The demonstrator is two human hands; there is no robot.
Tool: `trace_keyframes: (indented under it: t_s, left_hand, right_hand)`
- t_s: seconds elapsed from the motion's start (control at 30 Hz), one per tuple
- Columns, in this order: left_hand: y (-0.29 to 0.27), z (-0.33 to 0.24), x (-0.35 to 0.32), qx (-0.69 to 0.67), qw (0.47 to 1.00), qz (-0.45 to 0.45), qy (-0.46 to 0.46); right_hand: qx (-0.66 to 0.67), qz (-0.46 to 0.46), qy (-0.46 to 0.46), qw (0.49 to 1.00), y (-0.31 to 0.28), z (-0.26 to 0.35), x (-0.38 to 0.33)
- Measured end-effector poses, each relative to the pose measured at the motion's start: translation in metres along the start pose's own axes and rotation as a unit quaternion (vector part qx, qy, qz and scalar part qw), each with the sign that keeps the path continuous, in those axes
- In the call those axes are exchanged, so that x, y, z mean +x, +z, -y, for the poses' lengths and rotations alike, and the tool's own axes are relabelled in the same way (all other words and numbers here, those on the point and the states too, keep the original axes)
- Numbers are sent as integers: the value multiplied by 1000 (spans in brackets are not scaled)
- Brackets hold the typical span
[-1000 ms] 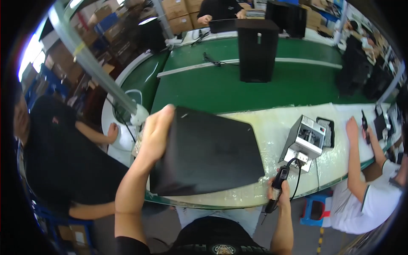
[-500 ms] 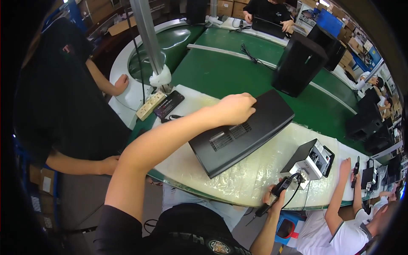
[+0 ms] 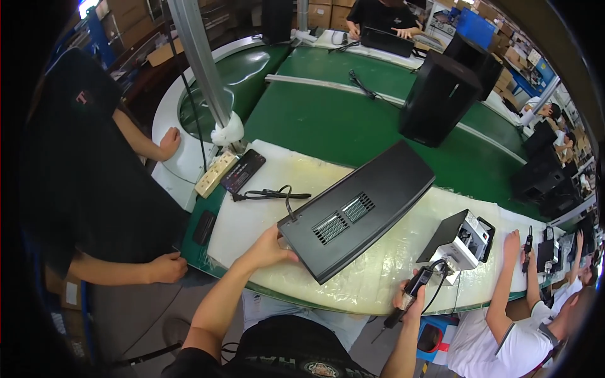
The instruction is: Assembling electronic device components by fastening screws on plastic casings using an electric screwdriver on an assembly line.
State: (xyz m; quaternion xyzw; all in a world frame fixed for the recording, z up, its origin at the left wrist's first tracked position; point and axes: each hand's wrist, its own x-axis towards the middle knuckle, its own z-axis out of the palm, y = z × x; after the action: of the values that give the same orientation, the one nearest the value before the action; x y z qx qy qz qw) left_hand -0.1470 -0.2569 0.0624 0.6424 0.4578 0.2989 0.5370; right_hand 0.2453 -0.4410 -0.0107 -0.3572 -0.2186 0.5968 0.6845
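A long black casing (image 3: 378,208) with two slotted vents lies at a slant on the padded worktop (image 3: 296,283), a black power cord (image 3: 268,194) running from its left end. My left hand (image 3: 268,251) grips that end, the thumb along the near side and the fingers partly hidden behind the edge. Beyond the casing's near right side, my right hand (image 3: 408,299) wraps round a black corded electric screwdriver (image 3: 414,286), its thin bit pointing down and left past the table edge. Beside it stands a silver and black box-shaped device (image 3: 460,239) with a dark handle.
A cream power strip (image 3: 216,173), a dark flat box (image 3: 243,170) and a metal post (image 3: 201,63) stand at the left. Tall black speakers (image 3: 438,97) rest on the green conveyor (image 3: 315,116). Co-workers flank me left (image 3: 94,164) and right (image 3: 498,334), another across (image 3: 384,19).
My left hand has come back from the casing's far side to its left end. The casing has turned slightly and its near edge sits a little closer. My right hand still holds the screwdriver.
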Motion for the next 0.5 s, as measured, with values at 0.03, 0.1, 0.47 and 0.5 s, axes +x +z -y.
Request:
trace_keyframes:
  t_s: [0.03, 0.1, 0.47, 0.5]
  left_hand:
    - [1, -5, 10, 23, 998, 36, -35]
    - [19, -21, 9, 24, 996, 18, -81]
    - [85, -83, 21, -497, 861, -106, -12]
    - [79, -96, 41, -516, 853, -80, -5]
  right_hand:
    - [-17, -10, -7, 1000, -3, 2, -1]
    - [-25, -37, -14, 999, -5, 4, -8]
    - [-63, -36, 2, 997, 5, 8, -5]
    - [-40, -32, -9, 999, 0, 7, -6]
